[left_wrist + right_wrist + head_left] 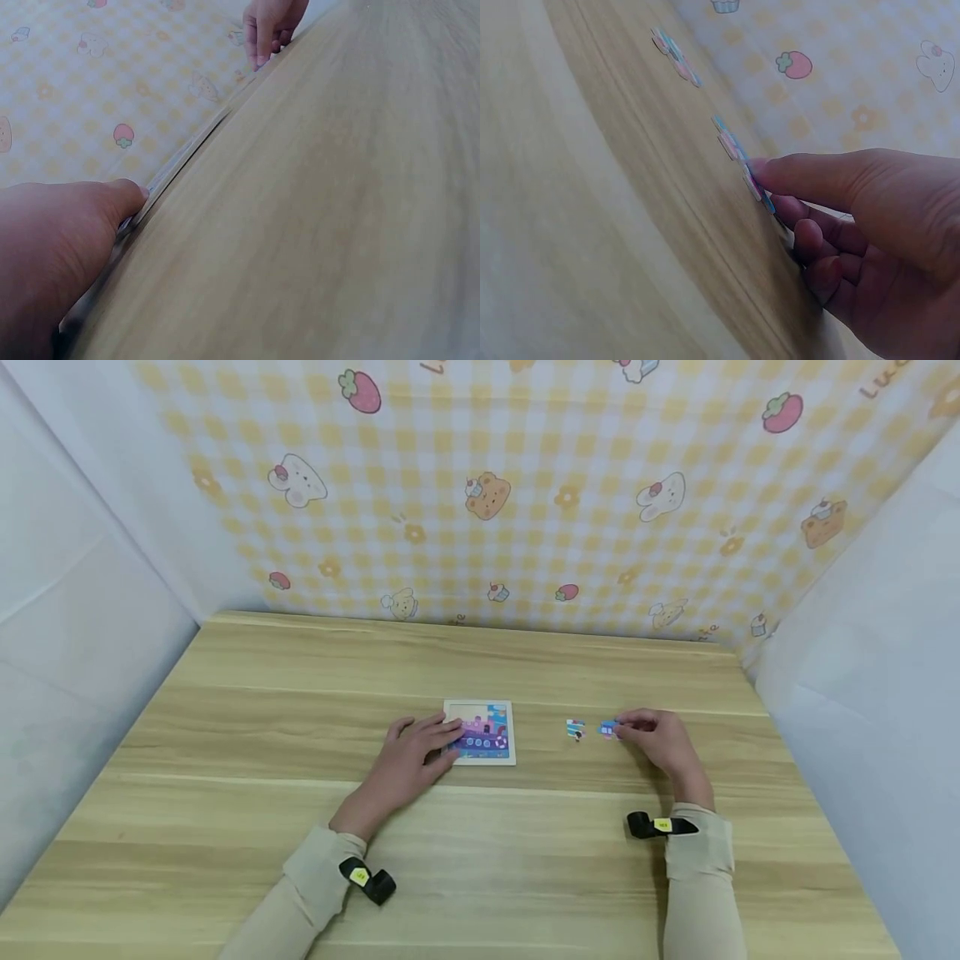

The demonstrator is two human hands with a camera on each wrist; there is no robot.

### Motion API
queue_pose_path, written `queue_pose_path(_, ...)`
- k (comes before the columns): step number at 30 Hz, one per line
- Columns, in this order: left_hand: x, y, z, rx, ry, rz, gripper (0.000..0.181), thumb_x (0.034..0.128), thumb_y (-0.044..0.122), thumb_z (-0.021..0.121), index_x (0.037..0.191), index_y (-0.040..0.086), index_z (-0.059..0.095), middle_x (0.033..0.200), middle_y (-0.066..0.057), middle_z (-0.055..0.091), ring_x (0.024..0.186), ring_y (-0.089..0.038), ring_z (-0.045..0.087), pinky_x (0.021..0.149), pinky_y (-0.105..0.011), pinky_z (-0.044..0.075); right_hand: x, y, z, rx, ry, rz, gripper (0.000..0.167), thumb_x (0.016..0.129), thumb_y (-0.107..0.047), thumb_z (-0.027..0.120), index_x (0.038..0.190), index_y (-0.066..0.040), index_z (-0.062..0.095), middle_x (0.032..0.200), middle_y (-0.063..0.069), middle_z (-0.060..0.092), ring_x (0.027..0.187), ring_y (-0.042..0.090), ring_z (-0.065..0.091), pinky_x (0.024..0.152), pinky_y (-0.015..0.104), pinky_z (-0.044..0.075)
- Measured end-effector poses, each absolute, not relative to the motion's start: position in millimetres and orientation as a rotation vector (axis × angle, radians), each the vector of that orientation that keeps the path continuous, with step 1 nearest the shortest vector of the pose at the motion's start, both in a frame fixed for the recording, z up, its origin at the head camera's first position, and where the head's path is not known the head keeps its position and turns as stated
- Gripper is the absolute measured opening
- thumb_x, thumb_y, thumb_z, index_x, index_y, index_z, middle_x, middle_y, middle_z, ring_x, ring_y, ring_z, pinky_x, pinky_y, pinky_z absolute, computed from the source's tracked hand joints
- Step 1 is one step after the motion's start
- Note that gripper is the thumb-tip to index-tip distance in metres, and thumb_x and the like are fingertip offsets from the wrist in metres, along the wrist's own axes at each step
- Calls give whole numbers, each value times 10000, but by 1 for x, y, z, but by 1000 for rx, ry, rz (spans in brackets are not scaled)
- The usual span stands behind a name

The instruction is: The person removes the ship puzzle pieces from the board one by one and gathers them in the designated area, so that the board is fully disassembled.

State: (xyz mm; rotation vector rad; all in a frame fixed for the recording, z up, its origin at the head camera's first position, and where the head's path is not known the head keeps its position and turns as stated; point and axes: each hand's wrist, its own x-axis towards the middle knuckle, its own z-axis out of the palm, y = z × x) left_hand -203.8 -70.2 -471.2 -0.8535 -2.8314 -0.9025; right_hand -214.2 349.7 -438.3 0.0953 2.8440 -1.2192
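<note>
A white-framed jigsaw puzzle (513,739) with a purple ship picture lies flat on the table. Over its left side rests my left hand (412,750), fingers stretched out across the frame and picture; in the left wrist view the thumb of that left hand (64,251) lies along the frame's edge. To the right, my right hand (662,743) pinches a blue and pink puzzle piece (607,729) between thumb and fingers, low at the tabletop. The right wrist view shows that puzzle piece (731,146) under the thumb. Just left of it lies a second puzzle piece (574,729).
The wooden table (480,860) meets a yellow checked cloth (450,552) at its back edge. White panels rise on the left (90,527) and right (870,610). Part of the puzzle picture's top shows a pale area without pieces.
</note>
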Motion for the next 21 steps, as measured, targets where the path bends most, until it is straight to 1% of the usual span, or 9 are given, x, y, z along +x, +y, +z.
queue_pose_path(4,-201,-69,-469,-853,-2824,-896,428,1050,337,621,1441,162,627,1519,20,551,1484,-258,412,1185,-590,204,-214,351,-437,84,2832,-1229,253,984,-147,724,1175,15,755,1106,165,727,880,207,575,730,268,475)
queue_pose_path(11,-198,-69,-468,-841,-2835,-913,425,1059,344,604,1445,168,620,1517,23,550,1485,-254,411,1190,-585,196,-213,352,-439,72,2833,-1237,254,978,-149,734,1168,18,758,1082,156,728,850,207,549,696,258,465)
queue_pose_path(15,-198,-68,-467,-838,-2838,-907,425,1059,344,605,1446,170,618,1519,26,548,1487,-251,408,1191,-582,193,-212,354,-440,38,2857,-1234,252,978,-151,732,1166,15,759,1079,161,734,853,197,562,713,254,468)
queue_pose_path(18,-198,-67,-466,-839,-2843,-909,426,1058,345,606,1447,172,617,1522,27,544,1491,-249,400,1194,-579,188,-210,358,-440,21,2859,-1262,281,991,-181,720,1198,7,745,1087,161,727,859,181,572,722,255,471)
queue_pose_path(21,-196,-67,-467,-837,-2839,-911,427,1058,348,606,1447,172,617,1525,26,542,1493,-251,398,1194,-581,187,-208,361,-441,49,2838,-1316,330,1011,-261,699,1229,-15,733,1065,139,718,844,159,580,712,252,475)
